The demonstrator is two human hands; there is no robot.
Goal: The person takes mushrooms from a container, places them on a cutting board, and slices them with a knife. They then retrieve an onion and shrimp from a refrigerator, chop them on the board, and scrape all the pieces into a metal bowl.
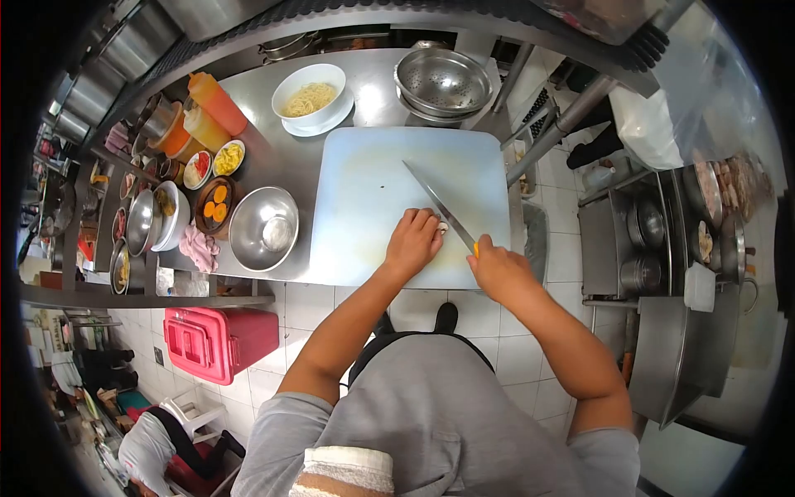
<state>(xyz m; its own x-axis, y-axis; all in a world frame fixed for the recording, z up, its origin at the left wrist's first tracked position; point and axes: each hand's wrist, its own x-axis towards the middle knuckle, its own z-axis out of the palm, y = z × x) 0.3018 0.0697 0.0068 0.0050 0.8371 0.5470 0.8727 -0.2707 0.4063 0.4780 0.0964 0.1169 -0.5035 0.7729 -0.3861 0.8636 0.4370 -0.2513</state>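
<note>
A large knife (pixel 436 199) with a yellow handle lies across the air over a white cutting board (pixel 360 186). My right hand (pixel 503 269) is closed round its handle, at the board's lower right. Just left of the blade, my left hand (pixel 412 243) rests on the board with its fingers bent and together. Beside those fingertips, close to the blade, sits a small whitish piece of food (pixel 443 227). My left fingers hide part of it, and its kind is hard to make out. A tiny dark speck lies on the board's upper left.
Left of the board stand a steel bowl (pixel 263 229), sauce bottles (pixel 217 103) and small bowls. Behind it are a noodle bowl (pixel 309 91) and a steel colander (pixel 443 80). A red bin (pixel 222 344) stands on the floor; another person (pixel 153 447) is at lower left.
</note>
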